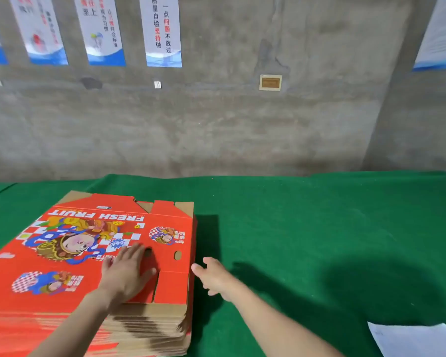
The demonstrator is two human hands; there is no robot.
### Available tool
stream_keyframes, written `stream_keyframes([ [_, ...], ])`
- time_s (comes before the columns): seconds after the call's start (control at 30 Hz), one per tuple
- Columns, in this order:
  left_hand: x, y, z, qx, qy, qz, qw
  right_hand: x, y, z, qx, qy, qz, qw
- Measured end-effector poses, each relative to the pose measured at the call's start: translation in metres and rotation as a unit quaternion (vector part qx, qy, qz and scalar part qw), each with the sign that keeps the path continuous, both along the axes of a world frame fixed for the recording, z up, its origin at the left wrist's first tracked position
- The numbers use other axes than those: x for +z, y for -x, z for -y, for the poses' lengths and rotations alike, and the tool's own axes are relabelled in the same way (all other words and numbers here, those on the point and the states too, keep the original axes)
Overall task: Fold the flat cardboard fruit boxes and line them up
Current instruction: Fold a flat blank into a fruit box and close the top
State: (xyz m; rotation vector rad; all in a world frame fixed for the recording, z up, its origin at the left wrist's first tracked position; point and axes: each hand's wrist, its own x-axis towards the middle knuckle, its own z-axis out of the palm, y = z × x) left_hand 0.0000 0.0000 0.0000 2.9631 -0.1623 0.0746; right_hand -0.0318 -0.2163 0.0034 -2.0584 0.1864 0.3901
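Green cloth covers the table (319, 215), which stands against a bare concrete wall (242, 130) hung with a row of blue-and-white posters (162, 32) and a small framed plaque (270, 82). On the left half of the table lies the stack of flat cardboard boxes (144, 328), brown corrugated edges showing along its near side. None of the boxes is folded. The top box (62, 256) lies printed side up, red, with the words FRESH FRUIT reading upside down from where I stand and a cartoon figure beneath them. My left hand (126, 274) rests palm down on this top box, near its right edge, fingers straight and slightly spread, gripping nothing; the fingertips (137, 249) reach to a dark cut-out hole in the cardboard. My right hand (214, 276) hangs over the cloth just beside the right edge of the stack, fingers loose and extended, holding nothing. Its thumb points toward the cardboard, and I cannot tell whether it touches. A white sheet of paper (412, 338) lies at the near right corner of the table, well apart from the stack.
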Motion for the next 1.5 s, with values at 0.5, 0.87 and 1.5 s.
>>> stream_keyframes([
  [0.5,0.002,0.034,0.021,-0.063,0.056,0.071,0.994,-0.002,0.001,-0.039,-0.279,-0.188,0.066,0.939],
  [0.87,0.071,0.043,0.031,-0.110,0.127,0.154,0.974,0.031,0.014,0.115,-0.324,-0.351,0.144,0.867],
  [1.5,0.081,0.016,0.214,0.040,0.366,0.145,0.919,0.019,0.103,0.350,-0.238,-0.357,0.277,0.860],
])
